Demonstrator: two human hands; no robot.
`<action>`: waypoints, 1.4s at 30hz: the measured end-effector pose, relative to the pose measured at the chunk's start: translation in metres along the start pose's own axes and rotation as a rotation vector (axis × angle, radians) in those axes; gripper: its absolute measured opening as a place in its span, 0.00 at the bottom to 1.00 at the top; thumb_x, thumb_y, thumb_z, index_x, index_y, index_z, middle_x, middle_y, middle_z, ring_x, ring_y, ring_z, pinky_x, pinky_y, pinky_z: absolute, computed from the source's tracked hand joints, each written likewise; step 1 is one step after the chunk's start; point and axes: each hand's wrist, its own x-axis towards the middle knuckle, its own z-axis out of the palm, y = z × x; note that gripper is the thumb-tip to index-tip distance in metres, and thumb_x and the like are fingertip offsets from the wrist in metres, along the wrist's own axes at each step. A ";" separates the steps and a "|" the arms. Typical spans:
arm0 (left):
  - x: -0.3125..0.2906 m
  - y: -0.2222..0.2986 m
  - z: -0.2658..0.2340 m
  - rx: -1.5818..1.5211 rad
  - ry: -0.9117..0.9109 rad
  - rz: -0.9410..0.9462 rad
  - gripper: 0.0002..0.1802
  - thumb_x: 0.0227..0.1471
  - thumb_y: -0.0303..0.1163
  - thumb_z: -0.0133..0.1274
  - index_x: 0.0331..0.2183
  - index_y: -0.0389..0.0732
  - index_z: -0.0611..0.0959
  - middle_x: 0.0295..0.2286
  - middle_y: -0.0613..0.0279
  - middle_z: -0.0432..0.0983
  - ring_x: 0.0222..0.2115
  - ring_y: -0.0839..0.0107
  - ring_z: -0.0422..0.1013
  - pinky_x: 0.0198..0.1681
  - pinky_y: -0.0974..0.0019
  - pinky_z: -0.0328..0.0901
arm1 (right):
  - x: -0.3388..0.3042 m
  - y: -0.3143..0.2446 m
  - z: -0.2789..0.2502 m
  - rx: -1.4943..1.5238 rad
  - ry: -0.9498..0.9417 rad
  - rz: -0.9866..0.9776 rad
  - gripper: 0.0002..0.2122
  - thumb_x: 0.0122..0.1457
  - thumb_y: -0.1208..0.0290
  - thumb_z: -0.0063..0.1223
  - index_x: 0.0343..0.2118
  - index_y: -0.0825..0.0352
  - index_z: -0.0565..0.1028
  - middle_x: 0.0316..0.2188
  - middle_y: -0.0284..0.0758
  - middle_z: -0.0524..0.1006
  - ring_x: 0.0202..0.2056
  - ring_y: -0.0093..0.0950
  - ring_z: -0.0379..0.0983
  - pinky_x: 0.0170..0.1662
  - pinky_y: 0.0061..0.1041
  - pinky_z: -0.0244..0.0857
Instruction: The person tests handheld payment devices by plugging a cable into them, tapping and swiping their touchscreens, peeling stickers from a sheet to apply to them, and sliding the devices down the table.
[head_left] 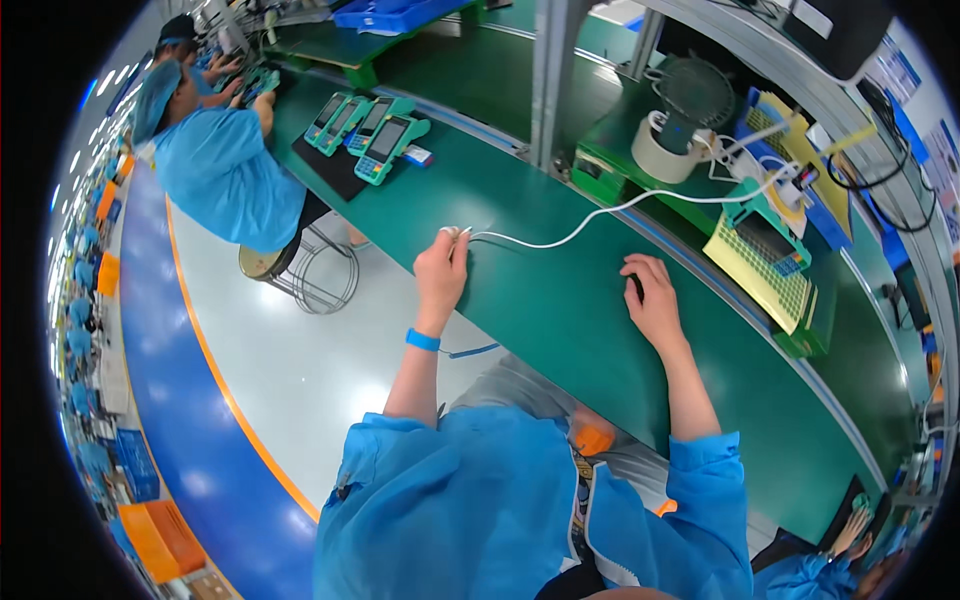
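Near the bench's front edge, my left hand (440, 270) is closed in a pinch on the end of a white cable (560, 243). The cable runs right across the green bench to a payment terminal (765, 240) on a yellow-green perforated tray (752, 275). My right hand (652, 302) rests on the bench with its fingers loosely curved and the thumb apart; nothing shows in it. A blue wristband (422, 340) circles my left wrist.
Several payment terminals (382, 150) lie on a black mat (330, 170) at the far left. A co-worker in blue (225, 175) sits beyond them on a stool (300, 270). A metal post (552, 85) and a small fan (692, 95) stand along the back.
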 end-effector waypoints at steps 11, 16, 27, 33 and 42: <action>0.005 0.003 -0.017 -0.509 -0.190 -0.212 0.09 0.65 0.31 0.54 0.35 0.36 0.81 0.21 0.64 0.76 0.21 0.80 0.69 0.25 0.73 0.63 | 0.008 -0.038 0.033 -0.022 -0.017 0.037 0.18 0.51 0.76 0.60 0.47 0.65 0.75 0.50 0.40 0.76 0.52 0.43 0.70 0.57 0.40 0.62; 0.026 -0.038 -0.064 -0.800 0.085 -0.419 0.09 0.68 0.34 0.51 0.39 0.39 0.80 0.29 0.67 0.77 0.27 0.81 0.70 0.31 0.76 0.65 | 0.015 -0.066 0.053 0.077 -0.080 0.008 0.18 0.53 0.78 0.59 0.48 0.66 0.75 0.51 0.40 0.76 0.53 0.43 0.70 0.57 0.39 0.63; -0.022 0.054 -0.048 -0.618 -0.481 -0.038 0.08 0.57 0.24 0.59 0.40 0.37 0.88 0.35 0.62 0.83 0.36 0.73 0.78 0.40 0.68 0.72 | 0.015 -0.143 0.114 0.715 -0.158 0.189 0.24 0.62 0.74 0.58 0.61 0.71 0.66 0.49 0.39 0.77 0.43 0.28 0.78 0.43 0.25 0.72; 0.030 -0.036 -0.058 -0.493 -0.187 -0.193 0.16 0.60 0.32 0.60 0.48 0.37 0.83 0.42 0.59 0.82 0.40 0.71 0.77 0.46 0.66 0.72 | 0.006 -0.106 0.094 0.781 -0.133 0.388 0.14 0.73 0.69 0.40 0.55 0.67 0.72 0.32 0.32 0.81 0.31 0.17 0.76 0.34 0.17 0.68; 0.160 -0.257 -0.138 0.471 -0.209 0.159 0.38 0.55 0.45 0.65 0.58 0.30 0.73 0.59 0.37 0.67 0.60 0.44 0.63 0.65 0.50 0.58 | -0.010 -0.085 0.067 1.036 -0.085 0.503 0.15 0.75 0.62 0.39 0.53 0.67 0.72 0.32 0.32 0.80 0.35 0.22 0.78 0.41 0.23 0.73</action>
